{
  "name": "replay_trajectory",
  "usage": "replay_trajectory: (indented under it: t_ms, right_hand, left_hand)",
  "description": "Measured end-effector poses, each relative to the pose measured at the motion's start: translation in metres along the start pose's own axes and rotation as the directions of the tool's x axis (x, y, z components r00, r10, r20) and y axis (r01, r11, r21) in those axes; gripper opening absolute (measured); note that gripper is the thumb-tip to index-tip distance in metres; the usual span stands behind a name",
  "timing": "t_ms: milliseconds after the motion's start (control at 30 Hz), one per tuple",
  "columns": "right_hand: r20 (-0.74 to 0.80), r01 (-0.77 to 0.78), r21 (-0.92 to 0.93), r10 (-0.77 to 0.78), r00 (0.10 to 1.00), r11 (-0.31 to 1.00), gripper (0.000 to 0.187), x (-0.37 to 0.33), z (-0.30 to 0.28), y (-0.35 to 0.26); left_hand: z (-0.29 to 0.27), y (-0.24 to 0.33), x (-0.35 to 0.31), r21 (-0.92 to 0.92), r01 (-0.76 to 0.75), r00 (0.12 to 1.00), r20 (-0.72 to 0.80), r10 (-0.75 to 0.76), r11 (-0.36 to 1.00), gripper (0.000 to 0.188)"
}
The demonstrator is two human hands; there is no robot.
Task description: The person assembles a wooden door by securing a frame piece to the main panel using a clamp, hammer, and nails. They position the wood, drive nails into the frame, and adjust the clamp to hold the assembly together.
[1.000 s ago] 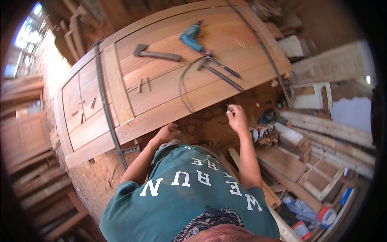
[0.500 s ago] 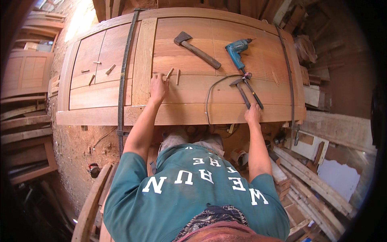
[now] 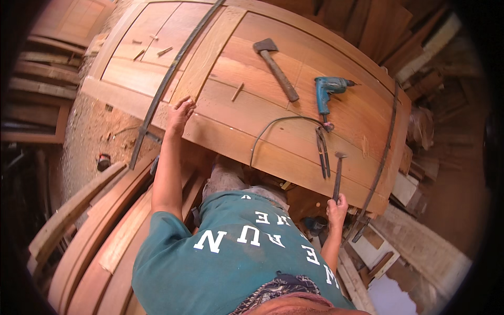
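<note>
A large wooden panel door (image 3: 220, 128) lies flat in front of me. Over its near left part is my left hand (image 3: 180, 116), fingers pinched together by the crossing rail; the small wooden peg in them is mostly hidden. At the near right edge, my right hand (image 3: 337, 209) grips a hammer (image 3: 339, 173) by its handle, the head pointing away from me. Just left of the hammer rest dark pincers (image 3: 322, 152). One loose wooden peg (image 3: 238, 92) lies on the middle panel.
An axe (image 3: 278, 73) and a blue corded drill (image 3: 324, 94) lie on the door. Several pegs (image 3: 165, 51) are on its left panel. Dark clamp bars (image 3: 176, 63) cross it at both ends. Timber pieces (image 3: 100, 257) stand at lower left, boards (image 3: 425, 252) at lower right.
My right hand has lifted the hammer away from the pincers and toward me. My left hand has taken one peg off the panel and moved nearer the door's near edge. The view has turned.
</note>
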State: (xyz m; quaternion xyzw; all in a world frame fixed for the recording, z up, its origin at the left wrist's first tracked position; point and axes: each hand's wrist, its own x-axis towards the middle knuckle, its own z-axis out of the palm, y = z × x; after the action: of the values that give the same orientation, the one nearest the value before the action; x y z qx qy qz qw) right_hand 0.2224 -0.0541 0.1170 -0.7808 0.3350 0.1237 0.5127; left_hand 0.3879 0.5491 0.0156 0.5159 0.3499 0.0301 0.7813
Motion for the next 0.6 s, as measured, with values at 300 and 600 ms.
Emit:
replay_trajectory:
  t_ms: [300, 600]
  right_hand:
    - [0.204, 0.238, 0.200, -0.278, 0.939, 0.950, 0.015, 0.068, 0.105, -0.132]
    - [0.487, 0.333, 0.156, -0.366, 0.793, 0.930, 0.013, 0.035, 0.245, -0.203]
  left_hand:
    - [-0.064, -0.019, 0.015, 0.420, -0.340, 0.865, -0.213, 0.455, 0.842, 0.028]
    - [-0.071, -0.036, 0.034, 0.549, -0.357, 0.834, -0.176, 0.522, 0.756, 0.018]
